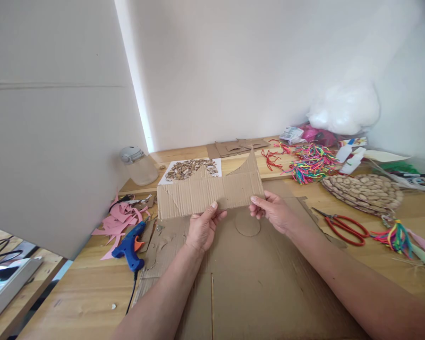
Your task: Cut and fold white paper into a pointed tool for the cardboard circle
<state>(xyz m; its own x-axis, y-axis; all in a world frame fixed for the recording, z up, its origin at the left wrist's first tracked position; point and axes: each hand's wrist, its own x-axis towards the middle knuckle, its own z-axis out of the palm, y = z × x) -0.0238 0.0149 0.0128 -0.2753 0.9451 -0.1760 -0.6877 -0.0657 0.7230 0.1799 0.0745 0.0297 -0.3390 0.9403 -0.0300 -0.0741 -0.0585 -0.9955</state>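
Observation:
Both hands hold up a cut piece of corrugated cardboard (207, 191) with a pointed, curved top edge. My left hand (202, 227) pinches its lower edge near the middle, thumb in front. My right hand (273, 210) grips the lower right corner, fingers closed on it. Under the hands a large flat cardboard sheet (255, 283) lies on the wooden table (92, 283), with a small cardboard disc (247, 223) on it.
A blue glue gun (130, 245) and pink paper scraps (118, 219) lie at left, red scissors (343, 226) at right. Coloured cords (310, 163), a woven shell mat (363, 192), a plastic jar (139, 165), a white sheet with brown chips (191, 169) and white stuffing (343, 108) sit behind. A large cardboard panel (53, 118) stands at left.

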